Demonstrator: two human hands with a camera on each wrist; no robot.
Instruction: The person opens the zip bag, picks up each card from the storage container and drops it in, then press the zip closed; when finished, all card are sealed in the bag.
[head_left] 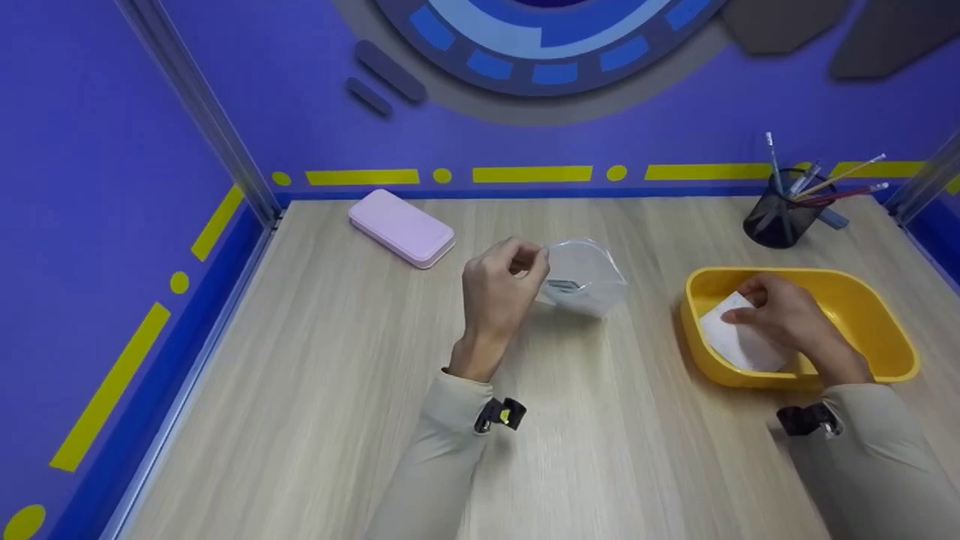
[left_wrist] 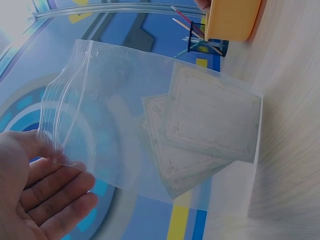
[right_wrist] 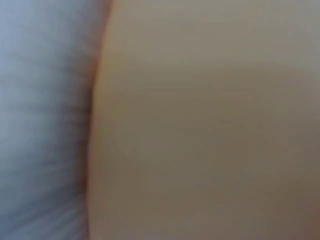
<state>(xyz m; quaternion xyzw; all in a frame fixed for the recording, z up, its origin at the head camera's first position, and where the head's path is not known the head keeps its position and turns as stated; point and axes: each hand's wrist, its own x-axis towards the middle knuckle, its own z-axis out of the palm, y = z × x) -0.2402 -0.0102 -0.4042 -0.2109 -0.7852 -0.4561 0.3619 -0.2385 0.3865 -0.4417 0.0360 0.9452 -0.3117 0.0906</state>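
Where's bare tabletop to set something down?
Bare table: in front of the pink case, left of the left grip, and between plastic bag and yellow tray. Crowded: tray's left half, where the right grip holds white paper.

Blue walls (head_left: 82, 150), yellow dashes (head_left: 532, 174); pale wood tabletop (head_left: 315, 375).

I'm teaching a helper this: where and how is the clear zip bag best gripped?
Probably pinch a corner of the clear zip bag at its zip rim, from above and the left, as the left hand does: the mouth faces up, while the cards sit low, near the table, leaving the rim thin.
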